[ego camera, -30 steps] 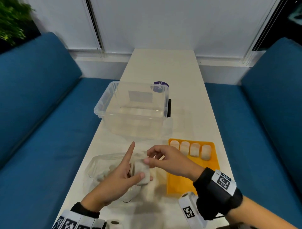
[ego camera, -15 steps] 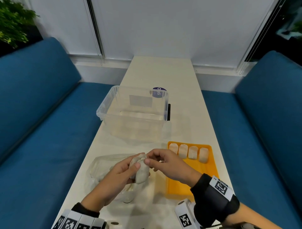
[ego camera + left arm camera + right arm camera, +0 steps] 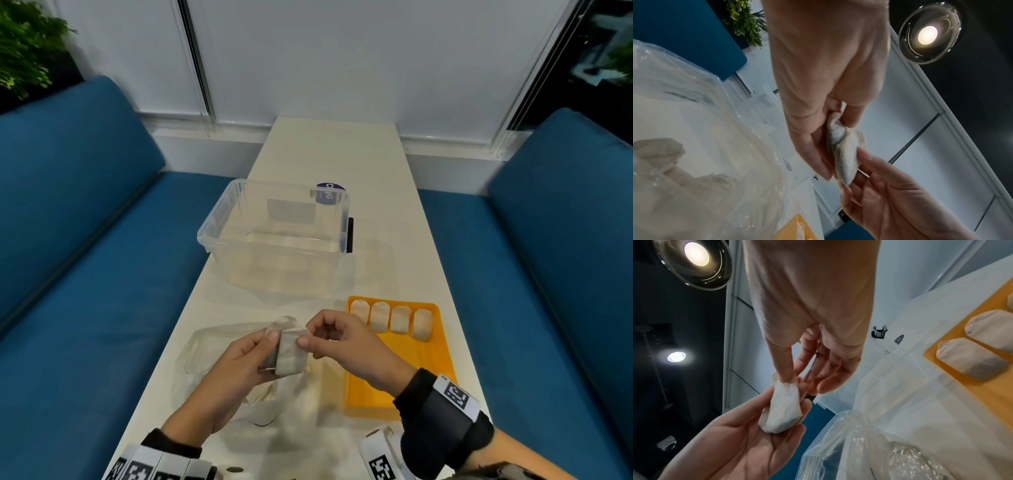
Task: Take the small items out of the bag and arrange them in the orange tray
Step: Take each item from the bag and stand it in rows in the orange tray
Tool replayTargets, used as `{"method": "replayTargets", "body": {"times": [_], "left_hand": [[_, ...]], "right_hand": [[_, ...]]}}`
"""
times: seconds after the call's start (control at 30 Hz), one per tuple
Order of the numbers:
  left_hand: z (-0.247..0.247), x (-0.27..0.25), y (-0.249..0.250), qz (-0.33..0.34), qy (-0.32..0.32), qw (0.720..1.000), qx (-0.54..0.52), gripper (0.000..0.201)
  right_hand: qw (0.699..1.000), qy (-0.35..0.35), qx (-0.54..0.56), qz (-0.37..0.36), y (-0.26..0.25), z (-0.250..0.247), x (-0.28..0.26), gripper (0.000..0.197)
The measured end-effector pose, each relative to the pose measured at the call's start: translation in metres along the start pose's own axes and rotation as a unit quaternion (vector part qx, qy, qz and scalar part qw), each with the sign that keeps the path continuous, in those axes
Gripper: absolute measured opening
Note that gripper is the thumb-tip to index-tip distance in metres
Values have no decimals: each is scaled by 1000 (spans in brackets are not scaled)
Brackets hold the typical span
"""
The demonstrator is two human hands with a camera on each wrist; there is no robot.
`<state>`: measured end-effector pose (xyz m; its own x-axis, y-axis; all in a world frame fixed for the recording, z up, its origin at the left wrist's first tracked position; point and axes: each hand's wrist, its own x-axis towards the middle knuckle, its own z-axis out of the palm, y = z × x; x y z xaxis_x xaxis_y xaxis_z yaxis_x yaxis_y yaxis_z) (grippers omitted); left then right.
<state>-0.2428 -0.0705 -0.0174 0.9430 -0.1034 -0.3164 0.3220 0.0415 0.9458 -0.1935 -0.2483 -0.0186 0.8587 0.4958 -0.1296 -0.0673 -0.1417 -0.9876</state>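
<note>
**Head view: both hands on one tea bag above the plastic bag**

Head view first: we see the left hand (image 3: pixel 236 370) and the right hand (image 3: pixel 346 346) meeting over the near end of the long white table (image 3: pixel 329 161), both holding one small pale tea bag (image 3: pixel 289 353). The left hand cups it from below and behind, thumb pressed to its upper left corner. The right hand pinches its upper right corner between thumb and forefinger, the other fingers curled loosely behind.

In the left wrist view we find the tea bag (image 3: pixel 844 154) edge-on, clasped between the left fingers (image 3: pixel 809 146) and thumb, with the right hand (image 3: pixel 890 203) touching its lower end. The right wrist view shows the same tea bag (image 3: pixel 784 407) lying on the left fingertips while the right forefinger and thumb nip its folded top.

Under the hands lies a clear plastic bag (image 3: pixel 219 346), crumpled on the table, with more pale sachets inside (image 3: pixel 663 154). Just to the right sits the orange tray (image 3: pixel 431 370). Four tea bags (image 3: pixel 390 317) lie side by side in a row along its far edge; the near part of the tray is bare. Beyond the bag and tray stands a clear plastic storage box (image 3: pixel 274 240), lidless, with a purple round sticker (image 3: pixel 329 193) on its far wall. Blue sofas (image 3: pixel 85 240) flank the table on both sides.
</note>
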Motion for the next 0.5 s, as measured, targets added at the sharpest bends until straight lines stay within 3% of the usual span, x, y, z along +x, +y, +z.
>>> {"method": "replayTargets", "body": {"times": [0.27, 0.5], "left_hand": [[-9, 4, -8, -12, 65, 998, -8, 31], [-29, -1, -22, -43, 109, 993, -15, 26]], "right_hand": [[999, 17, 0, 29, 13, -21, -1, 10], [980, 171, -70, 78, 39, -87, 17, 8]]}}
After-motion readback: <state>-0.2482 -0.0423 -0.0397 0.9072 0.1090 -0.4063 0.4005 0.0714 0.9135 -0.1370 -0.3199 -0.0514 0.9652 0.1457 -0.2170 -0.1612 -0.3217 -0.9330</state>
